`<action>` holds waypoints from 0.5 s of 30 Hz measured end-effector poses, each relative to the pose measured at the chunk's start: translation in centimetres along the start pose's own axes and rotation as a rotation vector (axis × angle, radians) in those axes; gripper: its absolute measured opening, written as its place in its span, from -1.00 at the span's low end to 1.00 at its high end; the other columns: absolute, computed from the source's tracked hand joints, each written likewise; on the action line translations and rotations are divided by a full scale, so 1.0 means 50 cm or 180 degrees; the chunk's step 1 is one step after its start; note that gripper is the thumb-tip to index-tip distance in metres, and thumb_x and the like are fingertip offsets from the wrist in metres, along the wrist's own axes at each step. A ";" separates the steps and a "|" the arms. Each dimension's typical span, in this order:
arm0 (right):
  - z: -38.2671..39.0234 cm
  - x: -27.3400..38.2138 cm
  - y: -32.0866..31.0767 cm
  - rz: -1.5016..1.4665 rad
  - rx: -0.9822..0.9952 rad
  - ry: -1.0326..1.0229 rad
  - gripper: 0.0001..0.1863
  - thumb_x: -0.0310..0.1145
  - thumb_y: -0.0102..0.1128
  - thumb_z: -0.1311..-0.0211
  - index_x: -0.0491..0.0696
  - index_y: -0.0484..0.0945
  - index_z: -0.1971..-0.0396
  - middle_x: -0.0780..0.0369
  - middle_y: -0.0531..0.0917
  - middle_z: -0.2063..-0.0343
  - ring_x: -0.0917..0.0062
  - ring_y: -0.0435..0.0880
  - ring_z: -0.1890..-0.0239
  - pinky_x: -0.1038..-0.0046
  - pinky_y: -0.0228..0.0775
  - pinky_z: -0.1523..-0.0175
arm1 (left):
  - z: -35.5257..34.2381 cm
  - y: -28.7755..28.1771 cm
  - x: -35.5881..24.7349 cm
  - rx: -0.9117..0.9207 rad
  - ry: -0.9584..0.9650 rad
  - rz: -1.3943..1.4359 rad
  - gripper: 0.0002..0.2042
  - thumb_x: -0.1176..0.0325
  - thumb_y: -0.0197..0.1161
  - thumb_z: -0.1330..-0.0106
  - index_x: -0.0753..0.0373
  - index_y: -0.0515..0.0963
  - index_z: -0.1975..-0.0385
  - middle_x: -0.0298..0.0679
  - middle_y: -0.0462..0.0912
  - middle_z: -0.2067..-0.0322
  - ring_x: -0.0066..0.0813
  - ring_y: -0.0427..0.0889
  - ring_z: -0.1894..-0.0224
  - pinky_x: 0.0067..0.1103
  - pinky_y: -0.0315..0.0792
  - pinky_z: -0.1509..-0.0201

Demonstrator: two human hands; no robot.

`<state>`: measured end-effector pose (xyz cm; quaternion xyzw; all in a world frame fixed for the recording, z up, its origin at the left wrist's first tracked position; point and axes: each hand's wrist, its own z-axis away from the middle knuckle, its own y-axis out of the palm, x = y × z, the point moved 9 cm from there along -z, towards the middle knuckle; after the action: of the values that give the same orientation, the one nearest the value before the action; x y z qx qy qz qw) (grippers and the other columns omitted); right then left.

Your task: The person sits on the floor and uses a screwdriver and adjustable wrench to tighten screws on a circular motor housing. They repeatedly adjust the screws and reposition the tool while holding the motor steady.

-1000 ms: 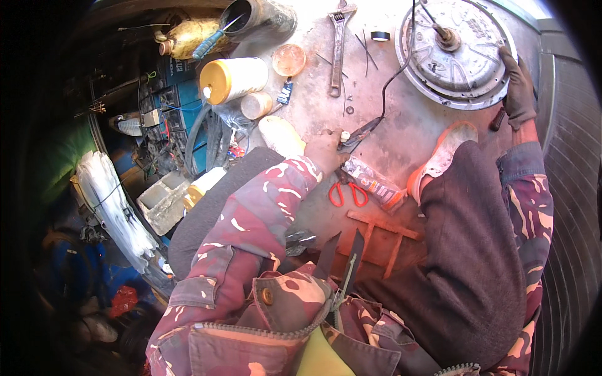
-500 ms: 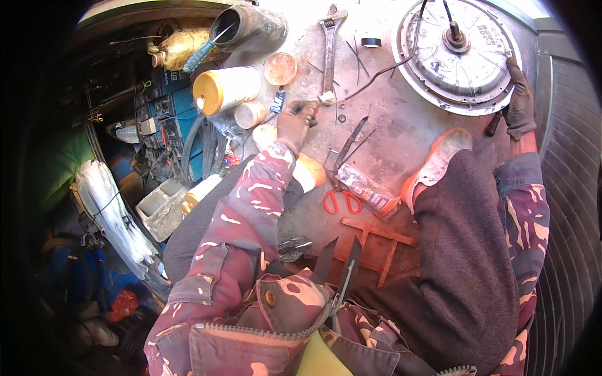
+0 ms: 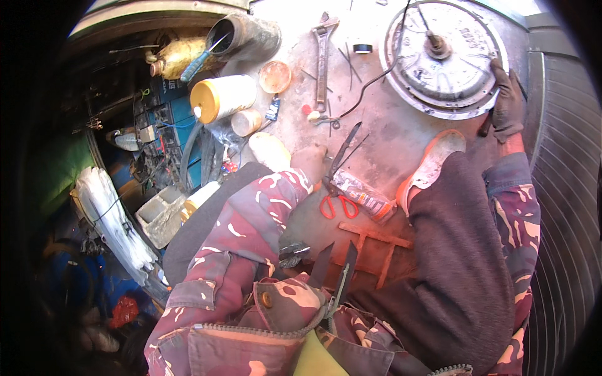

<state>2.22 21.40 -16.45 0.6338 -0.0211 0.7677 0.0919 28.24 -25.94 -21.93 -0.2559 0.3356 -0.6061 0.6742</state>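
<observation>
My gloved right hand (image 3: 506, 109) grips the rim of a large round silver metal wheel hub (image 3: 439, 69) with an axle and black cable. My left hand (image 3: 310, 164) is low at the centre, left of the red-handled scissors (image 3: 329, 207) and a printed plastic packet (image 3: 367, 194); its fingertips are hard to make out. The cable's white connector (image 3: 313, 116) lies loose beside a small red item (image 3: 306, 109), below the adjustable wrench (image 3: 323, 53).
A yellow-lidded container (image 3: 222, 97), tubs (image 3: 246, 122), a metal cylinder with blue-handled screwdriver (image 3: 257, 34), tape roll (image 3: 362, 48) and thin strips (image 3: 351, 62) surround the work. My feet (image 3: 439, 156) rest near a rusty metal frame (image 3: 373, 238). Batteries and clutter (image 3: 172, 109) lie left; a ribbed panel (image 3: 564, 200) stands right.
My left hand held the cable end, moved up with it, then released it near the wrench and came down toward the scissors. My right hand stays on the hub rim.
</observation>
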 end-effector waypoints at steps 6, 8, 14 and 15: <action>0.006 0.012 0.041 -0.0086 -0.0012 0.0087 -0.56 -0.31 0.38 -0.48 -0.29 0.63 -0.19 0.16 0.79 -0.03 0.50 0.74 -0.05 0.48 0.53 -0.26 | -0.019 0.015 -0.032 -0.0238 0.0836 -0.0711 -0.89 0.37 0.30 -0.25 0.19 0.70 0.29 -0.02 0.74 0.29 0.05 0.79 0.25 -0.11 0.62 0.14; 0.009 0.010 0.056 -0.0332 -0.0031 0.0235 -0.52 -0.33 0.41 -0.46 -0.32 0.59 -0.22 0.16 0.79 -0.01 0.53 0.74 0.00 0.53 0.57 -0.19 | -0.022 0.021 -0.028 -0.0024 0.1009 -0.0635 -0.90 0.40 0.25 -0.26 0.21 0.68 0.32 -0.01 0.75 0.29 0.04 0.79 0.22 -0.11 0.61 0.13; 0.020 0.037 0.077 -0.0251 -0.0081 0.0192 -0.50 -0.34 0.47 -0.42 -0.33 0.57 -0.19 0.16 0.79 0.02 0.55 0.76 0.04 0.49 0.64 -0.12 | -0.013 -0.023 -0.036 -0.0252 0.0848 -0.0096 -0.83 0.34 0.37 -0.22 0.25 0.68 0.26 -0.01 0.75 0.24 0.09 0.78 0.20 -0.11 0.62 0.09; 0.022 0.040 0.079 -0.0238 -0.0109 0.0206 -0.50 -0.35 0.46 -0.42 -0.33 0.56 -0.19 0.15 0.80 0.03 0.55 0.76 0.04 0.48 0.64 -0.12 | -0.012 -0.034 -0.035 -0.0308 0.0724 0.0052 -0.81 0.32 0.39 -0.22 0.26 0.68 0.24 -0.02 0.75 0.23 0.10 0.78 0.20 -0.11 0.62 0.08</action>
<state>2.28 17.58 -13.93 0.6074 -0.0077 0.7833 0.1320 26.62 -24.40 -20.77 -0.2150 0.4409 -0.6088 0.6235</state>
